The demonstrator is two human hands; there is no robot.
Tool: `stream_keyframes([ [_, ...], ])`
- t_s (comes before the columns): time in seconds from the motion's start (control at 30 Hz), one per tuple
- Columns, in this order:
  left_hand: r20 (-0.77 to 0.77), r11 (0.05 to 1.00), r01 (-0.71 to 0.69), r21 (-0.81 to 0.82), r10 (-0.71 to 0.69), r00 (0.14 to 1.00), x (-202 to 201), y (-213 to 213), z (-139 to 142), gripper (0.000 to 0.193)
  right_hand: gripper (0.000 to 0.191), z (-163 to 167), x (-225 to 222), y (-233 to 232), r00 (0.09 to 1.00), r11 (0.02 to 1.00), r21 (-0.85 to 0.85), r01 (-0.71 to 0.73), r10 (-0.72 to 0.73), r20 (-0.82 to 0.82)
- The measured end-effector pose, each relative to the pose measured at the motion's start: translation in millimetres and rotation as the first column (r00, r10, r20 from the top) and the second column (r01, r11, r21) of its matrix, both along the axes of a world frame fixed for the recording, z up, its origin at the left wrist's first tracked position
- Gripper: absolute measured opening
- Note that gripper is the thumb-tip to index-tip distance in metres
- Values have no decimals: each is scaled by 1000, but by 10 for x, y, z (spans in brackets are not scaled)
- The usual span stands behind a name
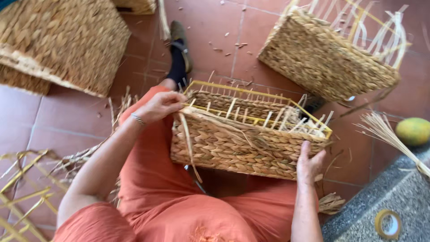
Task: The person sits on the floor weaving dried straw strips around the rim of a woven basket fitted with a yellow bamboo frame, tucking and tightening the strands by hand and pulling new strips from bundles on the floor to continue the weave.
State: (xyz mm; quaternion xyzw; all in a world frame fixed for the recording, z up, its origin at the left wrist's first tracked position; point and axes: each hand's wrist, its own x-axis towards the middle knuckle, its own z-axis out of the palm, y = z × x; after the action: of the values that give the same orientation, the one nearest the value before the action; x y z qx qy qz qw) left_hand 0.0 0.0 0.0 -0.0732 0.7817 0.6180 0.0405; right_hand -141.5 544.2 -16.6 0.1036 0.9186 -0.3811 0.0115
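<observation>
Landmark = half-woven basket point(242, 143) on lap, yellow wire frame point(251, 117) showing along top. Far left of it: bare yellow frames point(20, 197) on floor, finished baskets point(62, 40) up behind. Left hand point(157, 106) at basket's left top corner, fingers curled, pinching loose straw strand point(187, 139). Right hand point(310, 163) flat against basket's right end, fingers open, gripping nothing. Further right: another woven basket point(322, 58), green fruit point(413, 131), tape roll point(388, 224).

A red-tiled floor point(67, 121) carries a finished woven basket point(62, 42) at ten o'clock, a half-woven basket point(327, 58) with bare ribs at two o'clock, a bare yellow wire frame point(20, 197) at eight o'clock, and scattered straw scraps point(233, 42) at twelve o'clock.
</observation>
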Motion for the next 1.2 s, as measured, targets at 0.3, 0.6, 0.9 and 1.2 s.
stream_keyframes([
  [0.3,-166,993,45,-112,-63,984,-297,54,434,54,31,1404,43,-1257,648,864,367,-345,502,-573],
  [0.6,-221,617,-34,-787,-230,948,-554,165,769,29,42,1409,157,-3044,157,289,559,-777,949,-273],
  [0.9,-240,950,102,-296,-177,955,-705,85,393,19,13,1284,143,-3030,254,342,359,-868,929,-270],
  [1.2,-267,968,184,-172,-226,937,-380,78,555,33,18,1350,117,-3006,303,296,444,-846,951,-59],
])
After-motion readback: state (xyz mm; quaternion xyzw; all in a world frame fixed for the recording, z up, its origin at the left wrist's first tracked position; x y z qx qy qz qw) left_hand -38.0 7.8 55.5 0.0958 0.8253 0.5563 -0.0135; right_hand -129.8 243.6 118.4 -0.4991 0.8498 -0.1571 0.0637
